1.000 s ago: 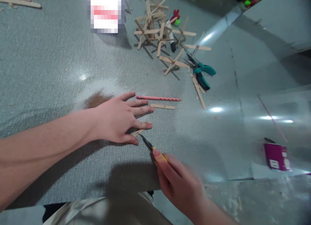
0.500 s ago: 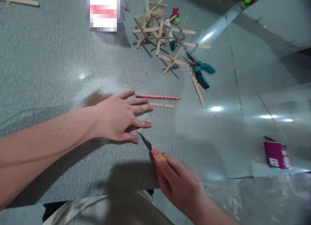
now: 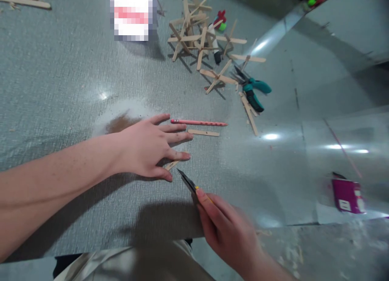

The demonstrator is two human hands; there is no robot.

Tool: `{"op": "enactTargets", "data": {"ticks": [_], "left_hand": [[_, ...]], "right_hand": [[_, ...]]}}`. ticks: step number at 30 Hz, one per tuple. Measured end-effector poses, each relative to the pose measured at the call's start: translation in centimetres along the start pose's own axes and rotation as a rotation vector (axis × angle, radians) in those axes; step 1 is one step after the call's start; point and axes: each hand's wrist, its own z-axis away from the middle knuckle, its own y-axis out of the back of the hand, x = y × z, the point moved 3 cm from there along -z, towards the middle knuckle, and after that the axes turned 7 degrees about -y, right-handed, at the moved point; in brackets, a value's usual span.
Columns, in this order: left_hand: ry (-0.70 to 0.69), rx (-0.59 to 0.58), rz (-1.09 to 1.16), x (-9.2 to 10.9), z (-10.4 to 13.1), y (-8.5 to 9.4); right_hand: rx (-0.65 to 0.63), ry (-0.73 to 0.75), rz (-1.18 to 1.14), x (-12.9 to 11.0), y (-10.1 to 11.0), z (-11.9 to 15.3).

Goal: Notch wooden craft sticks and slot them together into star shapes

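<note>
My left hand [image 3: 146,147] lies flat on the table with its fingers spread. A small wooden craft stick [image 3: 172,164] with a dark mark or slot shows between its thumb and index finger; part of it is hidden under the hand. My right hand [image 3: 227,226] is closed around a yellow utility knife [image 3: 187,182]. The blade points up and left, its tip a little apart from the stick. Beyond my left fingertips lie a pink pencil [image 3: 199,122] and a second short craft stick [image 3: 204,133].
Several crossed craft-stick pieces [image 3: 217,76] stand at the back, near teal-handled pliers [image 3: 255,90]. More loose sticks [image 3: 249,115] lie beside the pliers. A blurred white container [image 3: 130,13] stands at the top. A purple packet [image 3: 348,195] is near the right front edge.
My right hand has drawn the knife slightly down and right, so the blade tip has come away from the small stick. My left hand stays in place.
</note>
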Motion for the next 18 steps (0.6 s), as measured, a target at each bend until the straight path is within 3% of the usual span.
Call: {"op": "enactTargets", "data": {"ticks": [10, 18], "left_hand": [[-0.022, 0.066, 0.017, -0.1, 0.1, -0.1], [-0.004, 0.038, 0.001, 0.0, 0.1, 0.0]], "right_hand": [[0.014, -0.023, 0.029, -0.4, 0.2, -1.0], [0.033, 0.029, 0.116, -0.7, 0.4, -1.2]]}}
